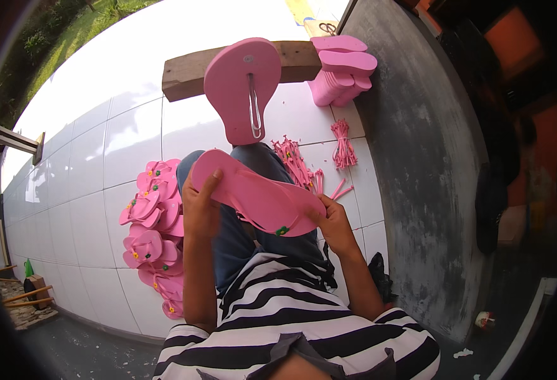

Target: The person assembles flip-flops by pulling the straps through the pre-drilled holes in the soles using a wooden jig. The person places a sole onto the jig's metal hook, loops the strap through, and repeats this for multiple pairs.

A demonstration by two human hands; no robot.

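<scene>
Above my lap I hold a pink flip-flop (240, 183) with thin pink straps and a small green flower on one strap. My left hand (202, 202) grips one end, thumb on top. My right hand (332, 225) pinches the other end at its edge. Beyond it, a bare pink sole (227, 76) leans against a wooden beam (186, 75), a metal loop-shaped tool (253, 111) lying along or through its middle. Under the flip-flop are my knees in blue jeans (231, 253).
Finished-looking flip-flops (155, 240) with small flowers are heaped at left on the white tiles. Pink straps (294, 161) lie loose at right beside a tied strap bundle (343, 144). Pink soles (338, 79) are stacked by the grey wall (424, 177). Scissors (328, 28) lie at the far end.
</scene>
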